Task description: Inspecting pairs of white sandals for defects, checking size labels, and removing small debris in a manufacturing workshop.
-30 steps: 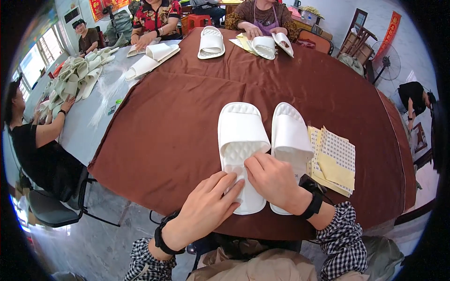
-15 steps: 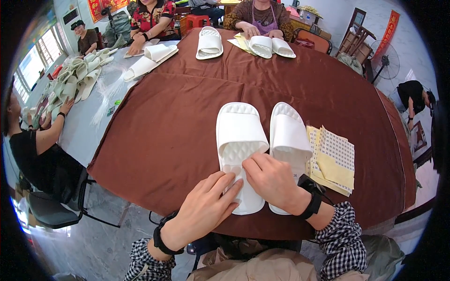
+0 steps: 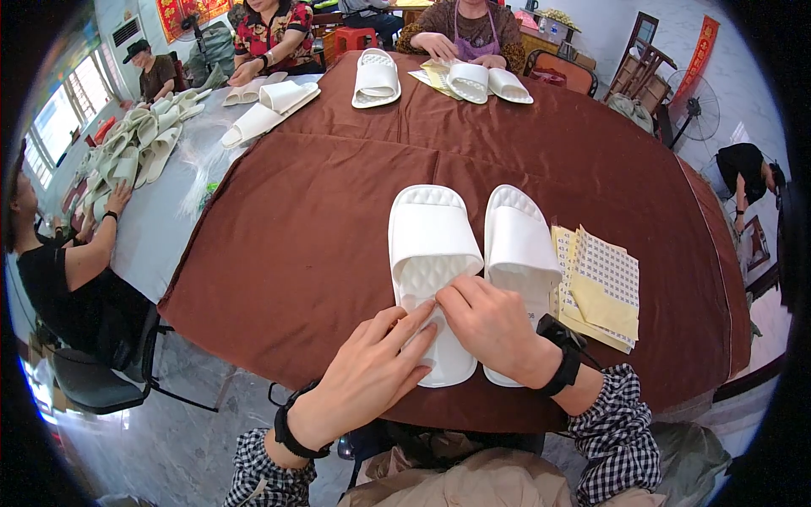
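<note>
Right of centre, the sheets (image 3: 610, 275) show printed numbers: close rows of small dark figures on white, beside bare yellow backing. Just left of them, the right-hand slipper (image 3: 521, 253) carries a short dark number (image 3: 530, 316) on its insole, close to its right edge. At upper right, a red banner (image 3: 699, 59) bears gold characters down its length, too small to read. At upper left, a red poster (image 3: 187, 19) has gold marks, cut by the frame and likewise unreadable.

Red stool (image 3: 356, 37) — apparently plastic — fan (image 3: 694, 109)
</note>
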Available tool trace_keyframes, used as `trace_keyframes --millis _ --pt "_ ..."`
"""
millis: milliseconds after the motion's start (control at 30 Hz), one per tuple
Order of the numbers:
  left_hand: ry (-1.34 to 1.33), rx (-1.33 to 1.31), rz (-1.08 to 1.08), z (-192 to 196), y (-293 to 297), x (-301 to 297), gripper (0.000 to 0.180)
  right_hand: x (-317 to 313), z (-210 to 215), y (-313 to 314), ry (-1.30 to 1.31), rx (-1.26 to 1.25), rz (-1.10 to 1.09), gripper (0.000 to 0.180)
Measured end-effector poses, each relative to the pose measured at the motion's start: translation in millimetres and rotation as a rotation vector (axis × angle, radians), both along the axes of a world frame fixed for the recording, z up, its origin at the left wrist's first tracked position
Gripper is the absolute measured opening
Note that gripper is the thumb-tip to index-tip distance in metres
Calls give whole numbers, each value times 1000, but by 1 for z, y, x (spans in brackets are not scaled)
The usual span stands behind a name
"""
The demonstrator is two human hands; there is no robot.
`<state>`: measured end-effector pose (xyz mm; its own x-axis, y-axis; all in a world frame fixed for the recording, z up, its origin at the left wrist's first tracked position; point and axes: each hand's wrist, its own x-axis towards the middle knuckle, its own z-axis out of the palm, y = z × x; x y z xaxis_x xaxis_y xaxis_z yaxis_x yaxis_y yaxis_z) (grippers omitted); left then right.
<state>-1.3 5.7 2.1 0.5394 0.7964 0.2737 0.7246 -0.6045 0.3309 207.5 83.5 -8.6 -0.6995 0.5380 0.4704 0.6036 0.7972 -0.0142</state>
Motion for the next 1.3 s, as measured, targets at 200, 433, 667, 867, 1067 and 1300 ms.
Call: trace_keyframes --millis 200,433,667,867,1067,1300 --pt "44 2 -3 -1 1 2 55 2 1 0 14 -34 23 15" --pt "72 -9 -4 -1 2 3 55 9 4 0 113 -182 37 16" --pt "93 -23 -3 1 3 2 56 19 14 1 317 -492 31 17" --pt "98 -33 -3 2 3 3 58 17 7 4 227 -313 10 21" --pt "97 -32 2 3 3 3 59 14 7 3 174 -265 16 21" --pt "82 -27 6 3 3 5 70 17 5 4 199 -252 40 16"
